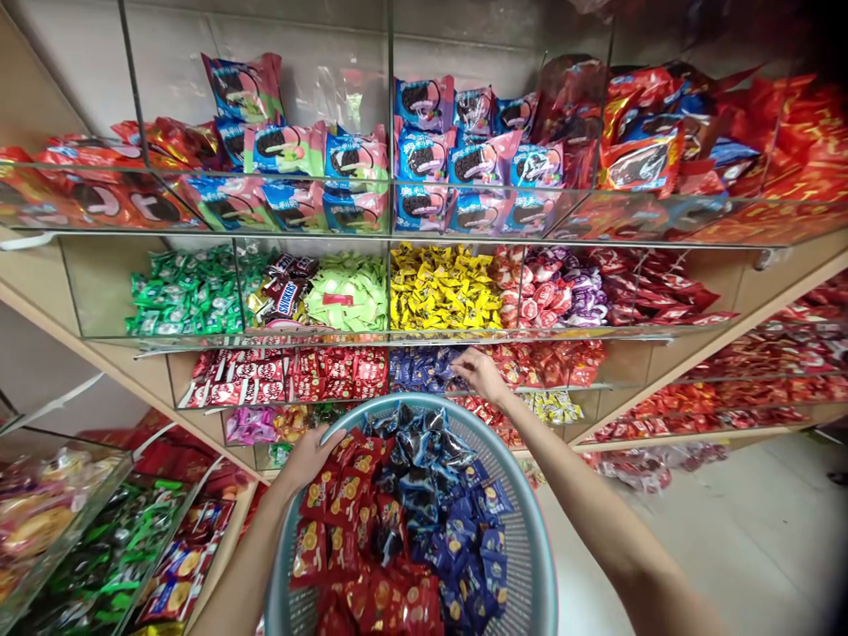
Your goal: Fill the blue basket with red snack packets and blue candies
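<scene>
My left hand [314,458] is closed on the left rim of a grey-blue plastic basket [544,565]. Inside lie red packets with orange pictures [344,503] on the left, dark blue-black packets [420,495] at the top middle, and small blue packets [464,552] on the right. Beyond the basket, my right hand [480,374] is at a low shelf compartment, beside a pile of blue-purple packets [424,367]. Its fingers are pinched together; whatever they may hold is too small to make out.
Glass-fronted shelves hold green sweets [189,291], yellow sweets [443,287] and blue-pink cookie packs [424,155]. A glass edge [318,339] runs just above my right hand's compartment. Angled bins of green packets [106,539] stand at lower left. Tiled floor [748,530] shows at right.
</scene>
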`<state>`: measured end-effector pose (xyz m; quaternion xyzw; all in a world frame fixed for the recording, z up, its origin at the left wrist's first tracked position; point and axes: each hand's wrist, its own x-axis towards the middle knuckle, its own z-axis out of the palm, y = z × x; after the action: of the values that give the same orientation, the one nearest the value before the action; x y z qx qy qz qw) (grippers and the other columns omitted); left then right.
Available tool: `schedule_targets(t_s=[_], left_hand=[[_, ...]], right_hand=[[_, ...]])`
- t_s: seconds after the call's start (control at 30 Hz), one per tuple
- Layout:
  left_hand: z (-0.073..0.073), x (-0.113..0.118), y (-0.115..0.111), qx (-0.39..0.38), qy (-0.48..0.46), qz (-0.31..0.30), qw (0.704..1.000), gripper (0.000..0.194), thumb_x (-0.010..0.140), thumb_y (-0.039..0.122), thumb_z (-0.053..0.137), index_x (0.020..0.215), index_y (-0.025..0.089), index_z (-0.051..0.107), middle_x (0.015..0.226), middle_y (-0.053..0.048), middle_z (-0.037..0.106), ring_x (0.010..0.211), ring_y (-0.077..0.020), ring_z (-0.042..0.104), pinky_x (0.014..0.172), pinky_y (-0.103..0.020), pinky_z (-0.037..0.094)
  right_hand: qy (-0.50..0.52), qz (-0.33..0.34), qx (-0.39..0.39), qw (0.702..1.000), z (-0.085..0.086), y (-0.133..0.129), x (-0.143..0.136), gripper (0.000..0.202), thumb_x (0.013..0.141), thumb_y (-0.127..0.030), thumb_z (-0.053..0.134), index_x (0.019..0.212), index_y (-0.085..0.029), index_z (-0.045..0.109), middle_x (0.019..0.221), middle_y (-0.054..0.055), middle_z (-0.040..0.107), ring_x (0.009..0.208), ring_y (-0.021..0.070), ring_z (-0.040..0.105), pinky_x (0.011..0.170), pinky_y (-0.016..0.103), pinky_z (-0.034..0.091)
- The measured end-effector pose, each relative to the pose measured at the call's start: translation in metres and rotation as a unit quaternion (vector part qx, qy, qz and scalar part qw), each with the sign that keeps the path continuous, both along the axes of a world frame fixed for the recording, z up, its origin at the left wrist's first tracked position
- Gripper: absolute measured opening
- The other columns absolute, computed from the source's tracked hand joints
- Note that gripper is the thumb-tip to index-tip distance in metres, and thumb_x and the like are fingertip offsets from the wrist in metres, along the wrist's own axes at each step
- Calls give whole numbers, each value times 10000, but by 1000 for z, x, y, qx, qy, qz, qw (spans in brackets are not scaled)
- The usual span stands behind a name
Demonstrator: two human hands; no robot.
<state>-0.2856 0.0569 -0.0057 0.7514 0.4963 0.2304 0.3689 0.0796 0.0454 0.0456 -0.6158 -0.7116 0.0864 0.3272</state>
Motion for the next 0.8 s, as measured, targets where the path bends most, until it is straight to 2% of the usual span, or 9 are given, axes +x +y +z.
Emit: schedule_targets(t_s=[0.1,0.2,0.3,0.4,0.5,0.57,0.63,0.7,0.8], left_hand=[[1,0,0,-4,4,-2,1000,397,731,526,422,631,150,503,548,54,358,527,-87,341,502,-190,273],[1,-1,1,-16,8,-3,1000,403,719,537,432,665,149,528,548,53,377,517,-89,348,493,-191,275],[0,-1,2,-13,11,-2,1000,404,714,536,438,671,146,536,564,47,410,532,-94,372,505,-194,293],[0,-1,2,-14,4,8,1000,408,688,544,461,658,146,548,565,39,440,549,-103,398,523,-200,318],[-1,-2,3,-21,6,22,1000,411,659,552,481,654,150,567,545,32,458,556,-119,421,515,-205,328],[-3,-2,4,-13,14,25,999,399,663,539,484,662,152,579,545,27,470,560,-125,433,513,-206,329],[-6,-3,5,1,19,26,999,386,669,525,488,664,152,585,552,24,480,567,-127,440,518,-206,331],[-9,-3,6,8,21,28,999,384,669,525,493,658,153,586,556,21,485,577,-130,444,528,-207,336],[-9,-2,5,-1,11,26,1000,402,657,546,492,632,153,571,558,17,489,589,-136,447,539,-211,346]], right_hand=[[59,-15,62,996,22,-45,-9,235,811,-346,438,841,-174,596,793,54,534,723,149,503,650,274,406],[67,8,56,996,32,-98,-24,212,820,-332,426,838,-195,586,820,57,527,769,163,500,660,286,408],[19,52,5,998,25,-144,-40,194,843,-281,387,862,-203,564,836,52,514,757,147,492,656,267,398],[-71,74,-17,995,9,-176,-55,198,857,-235,354,811,-208,545,787,41,511,721,140,469,640,267,369],[-132,87,-46,986,-4,-195,-66,211,860,-206,340,766,-217,529,735,31,512,680,140,452,609,276,347],[-148,97,-72,982,-6,-204,-71,220,856,-202,348,725,-222,523,716,28,512,672,142,456,608,281,349],[-146,120,-94,978,-2,-209,-73,186,845,-240,385,736,-226,534,732,30,517,700,148,474,634,286,369],[-127,144,-110,975,6,-208,-70,145,822,-312,435,836,-230,554,805,40,527,767,159,494,676,289,394],[-77,136,-98,983,20,-188,-58,232,816,-352,437,980,-221,536,925,57,521,861,167,502,735,292,414]])
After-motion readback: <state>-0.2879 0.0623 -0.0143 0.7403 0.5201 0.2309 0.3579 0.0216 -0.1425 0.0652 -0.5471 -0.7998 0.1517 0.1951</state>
